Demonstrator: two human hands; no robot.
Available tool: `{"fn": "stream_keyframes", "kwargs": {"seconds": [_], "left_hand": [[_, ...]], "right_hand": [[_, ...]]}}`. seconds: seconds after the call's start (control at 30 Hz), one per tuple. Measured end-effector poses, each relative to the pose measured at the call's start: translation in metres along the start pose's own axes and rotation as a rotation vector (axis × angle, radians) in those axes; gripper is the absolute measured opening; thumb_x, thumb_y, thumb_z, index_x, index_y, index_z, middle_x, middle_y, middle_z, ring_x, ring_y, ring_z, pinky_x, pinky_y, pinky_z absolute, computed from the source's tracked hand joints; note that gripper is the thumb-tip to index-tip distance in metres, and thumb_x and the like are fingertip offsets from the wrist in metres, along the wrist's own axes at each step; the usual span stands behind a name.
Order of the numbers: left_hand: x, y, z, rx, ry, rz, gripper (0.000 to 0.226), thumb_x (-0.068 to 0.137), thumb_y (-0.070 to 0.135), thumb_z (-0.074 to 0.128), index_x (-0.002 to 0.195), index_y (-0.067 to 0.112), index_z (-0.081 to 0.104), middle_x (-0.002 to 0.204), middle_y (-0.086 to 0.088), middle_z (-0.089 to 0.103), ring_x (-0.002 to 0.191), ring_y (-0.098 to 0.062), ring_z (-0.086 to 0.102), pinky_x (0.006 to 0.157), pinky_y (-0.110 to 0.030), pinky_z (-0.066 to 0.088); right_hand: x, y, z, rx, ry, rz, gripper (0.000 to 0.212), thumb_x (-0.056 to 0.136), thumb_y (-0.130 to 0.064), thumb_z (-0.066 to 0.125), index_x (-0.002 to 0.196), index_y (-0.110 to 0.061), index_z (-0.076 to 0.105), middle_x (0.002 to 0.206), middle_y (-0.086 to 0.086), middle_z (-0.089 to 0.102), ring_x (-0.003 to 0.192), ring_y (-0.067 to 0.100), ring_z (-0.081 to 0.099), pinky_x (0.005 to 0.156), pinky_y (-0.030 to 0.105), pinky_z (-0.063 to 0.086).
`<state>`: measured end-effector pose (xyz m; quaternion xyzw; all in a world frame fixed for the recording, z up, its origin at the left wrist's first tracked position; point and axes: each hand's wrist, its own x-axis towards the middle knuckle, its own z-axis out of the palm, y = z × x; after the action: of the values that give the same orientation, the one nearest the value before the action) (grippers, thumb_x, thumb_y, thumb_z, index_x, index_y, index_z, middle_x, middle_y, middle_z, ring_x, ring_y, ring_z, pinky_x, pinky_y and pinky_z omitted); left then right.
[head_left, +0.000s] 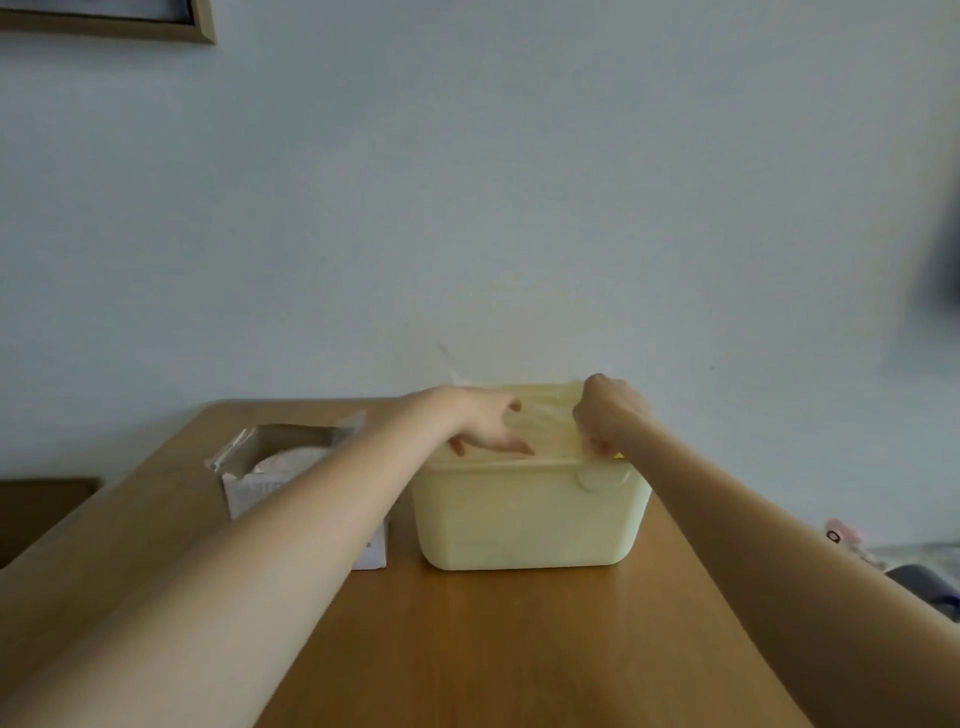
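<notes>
Film (545, 410), thin and near-transparent, lies stretched over the mouth of a pale yellow bin (524, 514), which stands toward the far edge of the wooden surface (519, 649), close to the wall. The right grip (608, 415) is clenched round a bunch of that film at the bin's near right corner, just above a round button on its front. The left grip (483, 421) is released, fingers spread and resting on the film over the near left part of the opening. I would judge the film to be very light, limp and a little slippery. It looks easy to tear if tugged against the rim, so it is best gathered in a pinch at its edge and eased over a corner, not dragged. The bin looks like stiff, light plastic that could slide if pulled, so a steadying press from above makes sense. Its opening faces up and its long axis runs left to right, parallel with the far edge. Just beside it on the left stands a white box (249, 493) with a torn foil top.
</notes>
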<state>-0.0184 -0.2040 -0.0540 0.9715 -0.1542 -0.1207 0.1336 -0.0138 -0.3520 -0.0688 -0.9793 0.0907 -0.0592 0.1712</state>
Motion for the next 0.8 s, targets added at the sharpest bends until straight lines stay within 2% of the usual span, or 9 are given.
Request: {"fn": "stream_keyframes", "kwargs": {"seconds": [0.1, 0.17, 0.27, 0.33, 0.4, 0.47, 0.57, 0.7, 0.8], "left_hand": [[0.013, -0.008, 0.010, 0.155, -0.162, -0.107, 0.062, 0.097, 0.031, 0.047, 0.150, 0.025, 0.016, 0.150, -0.007, 0.031, 0.124, -0.026, 0.048, 0.091, -0.030, 0.046], [0.018, -0.012, 0.011, 0.195, -0.228, -0.114, 0.055, 0.100, 0.020, 0.038, 0.150, 0.025, 0.016, 0.155, -0.005, 0.021, 0.132, -0.026, 0.039, 0.100, -0.033, 0.041], [0.018, -0.013, 0.011, 0.199, -0.285, -0.097, 0.056, 0.099, 0.022, 0.038, 0.151, 0.023, 0.016, 0.156, -0.003, 0.017, 0.137, -0.025, 0.033, 0.100, -0.032, 0.038], [0.021, -0.017, 0.012, 0.206, -0.307, -0.104, 0.056, 0.099, 0.024, 0.038, 0.150, 0.025, 0.017, 0.156, -0.002, 0.017, 0.138, -0.024, 0.030, 0.102, -0.032, 0.035], [0.024, -0.020, 0.014, 0.243, -0.319, -0.138, 0.051, 0.099, 0.030, 0.036, 0.148, 0.032, 0.021, 0.155, 0.001, 0.020, 0.138, -0.024, 0.030, 0.105, -0.035, 0.032], [0.025, -0.022, 0.016, 0.275, -0.284, -0.191, 0.047, 0.099, 0.041, 0.032, 0.145, 0.035, 0.029, 0.153, 0.004, 0.026, 0.135, -0.022, 0.034, 0.103, -0.035, 0.032], [0.027, -0.027, 0.018, 0.265, -0.271, -0.245, 0.049, 0.099, 0.046, 0.031, 0.145, 0.029, 0.032, 0.151, 0.002, 0.031, 0.132, -0.020, 0.039, 0.100, -0.031, 0.034], [0.024, -0.030, 0.015, 0.267, -0.306, -0.222, 0.047, 0.099, 0.035, 0.035, 0.144, 0.024, 0.036, 0.148, 0.001, 0.037, 0.126, -0.020, 0.045, 0.102, -0.033, 0.038], [0.008, -0.026, 0.002, 0.082, -0.245, -0.097, 0.039, 0.098, 0.022, 0.045, 0.136, 0.012, 0.048, 0.129, -0.002, 0.050, 0.102, -0.017, 0.053, 0.083, -0.023, 0.047]], "right_hand": [[-0.005, 0.003, -0.004, -0.187, -0.024, -0.069, 0.020, 0.092, -0.007, 0.040, 0.109, -0.006, 0.051, 0.108, 0.015, 0.056, 0.095, 0.030, 0.054, 0.071, 0.028, 0.035], [-0.005, 0.000, -0.011, -0.311, 0.119, -0.166, 0.023, 0.094, -0.012, 0.043, 0.116, -0.006, 0.046, 0.115, 0.014, 0.057, 0.107, 0.031, 0.055, 0.071, 0.030, 0.035], [-0.005, -0.011, -0.019, -0.356, 0.298, -0.459, 0.024, 0.095, -0.014, 0.046, 0.117, -0.007, 0.047, 0.117, 0.012, 0.054, 0.116, 0.028, 0.046, 0.073, 0.032, 0.038], [-0.004, -0.018, -0.016, -0.315, 0.077, -0.559, 0.033, 0.093, -0.024, 0.054, 0.123, -0.012, 0.048, 0.123, 0.009, 0.048, 0.117, 0.026, 0.045, 0.080, 0.034, 0.043], [0.005, -0.018, 0.000, -0.331, -0.341, -0.371, 0.045, 0.090, -0.032, 0.058, 0.132, -0.019, 0.045, 0.131, 0.007, 0.046, 0.116, 0.027, 0.050, 0.082, 0.033, 0.045], [0.018, -0.010, 0.017, -0.341, -0.553, -0.108, 0.043, 0.092, -0.035, 0.048, 0.133, -0.022, 0.047, 0.134, 0.004, 0.049, 0.115, 0.026, 0.052, 0.085, 0.032, 0.044], [0.026, 0.001, 0.023, -0.384, -0.567, -0.026, 0.042, 0.089, -0.040, 0.045, 0.125, -0.020, 0.055, 0.131, 0.002, 0.053, 0.112, 0.024, 0.053, 0.084, 0.032, 0.040], [0.015, -0.005, 0.013, -0.421, -0.652, -0.120, 0.043, 0.098, -0.023, 0.040, 0.140, -0.015, 0.040, 0.142, 0.008, 0.041, 0.124, 0.029, 0.046, 0.094, 0.035, 0.038], [0.005, -0.013, 0.000, -0.319, -0.663, -0.120, 0.043, 0.098, -0.025, 0.043, 0.140, -0.015, 0.039, 0.139, 0.010, 0.046, 0.122, 0.029, 0.050, 0.097, 0.036, 0.043]]}}
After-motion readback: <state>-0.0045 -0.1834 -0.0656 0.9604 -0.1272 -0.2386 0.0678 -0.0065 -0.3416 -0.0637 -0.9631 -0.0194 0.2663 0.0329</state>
